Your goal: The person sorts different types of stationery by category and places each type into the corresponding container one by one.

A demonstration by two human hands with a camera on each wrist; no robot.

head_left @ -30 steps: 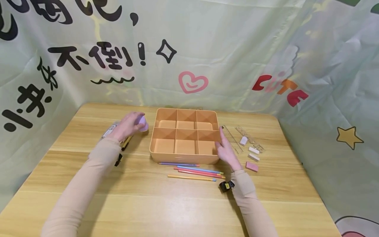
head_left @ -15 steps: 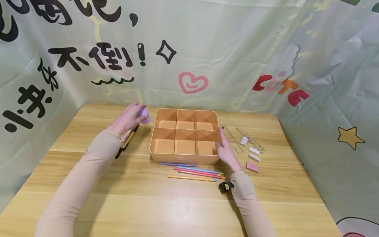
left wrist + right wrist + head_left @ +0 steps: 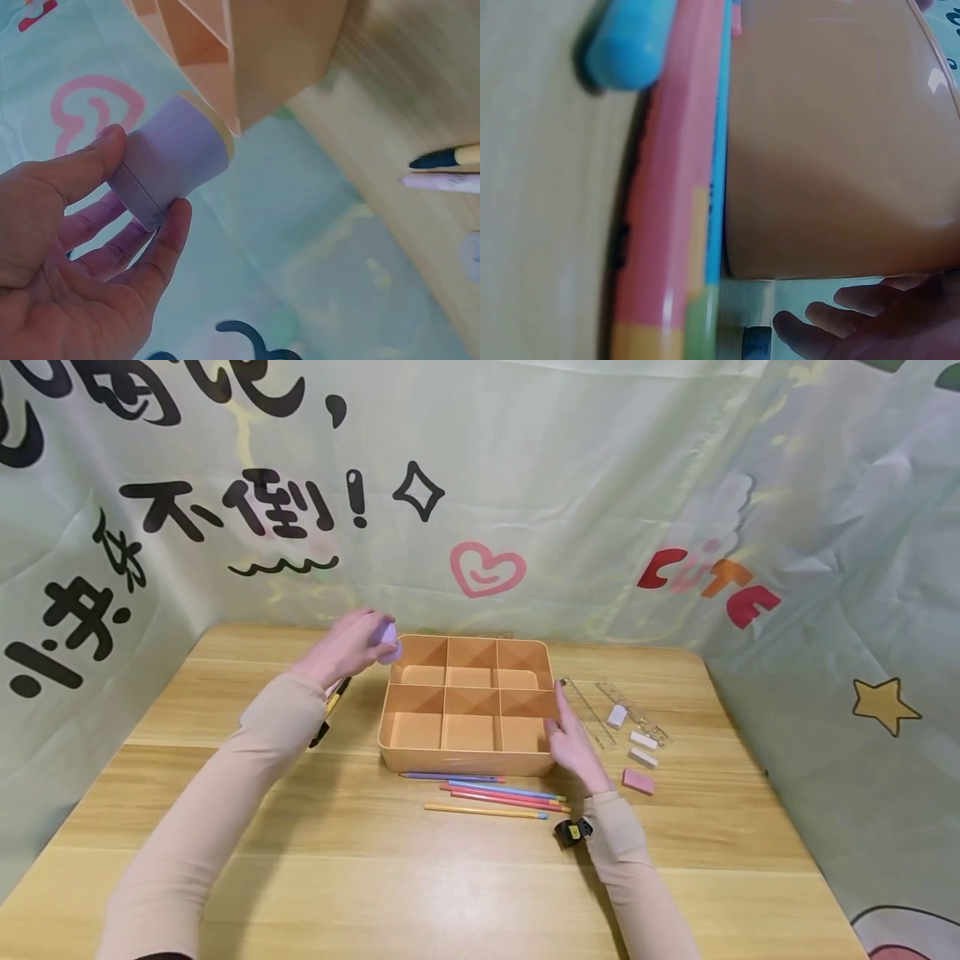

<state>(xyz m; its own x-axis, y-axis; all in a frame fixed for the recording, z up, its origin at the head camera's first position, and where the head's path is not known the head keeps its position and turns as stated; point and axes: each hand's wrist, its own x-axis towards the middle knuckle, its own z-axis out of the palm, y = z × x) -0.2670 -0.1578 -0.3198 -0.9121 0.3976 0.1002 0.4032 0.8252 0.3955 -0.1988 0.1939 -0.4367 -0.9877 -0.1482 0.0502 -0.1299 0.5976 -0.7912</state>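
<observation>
My left hand (image 3: 341,652) holds a small lilac, waisted cylinder (image 3: 174,159) with a pale yellow end, pinched between thumb and fingers. It is raised by the back left corner of an orange-tan organizer box (image 3: 468,763), which is split into several compartments. In the left wrist view the cylinder's yellow end overlaps the box's corner; whether they touch I cannot tell. My right hand (image 3: 573,750) is at the box's right side, index finger stretched along the wall. Loosely extended fingers (image 3: 821,319) appear beside the box in the right wrist view. No object shows in that hand.
Several colored pencils (image 3: 486,812) lie before the box. Right of it are clear rulers (image 3: 588,714), white erasers (image 3: 642,741) and a pink eraser (image 3: 638,781). Pens (image 3: 332,706) lie partly hidden under the left arm. A printed cloth (image 3: 585,485) hangs behind the table (image 3: 480,893).
My left hand has carried the lilac cylinder right and toward the back, from over the left side of the table to the box's back left corner. The right hand and the box stay put.
</observation>
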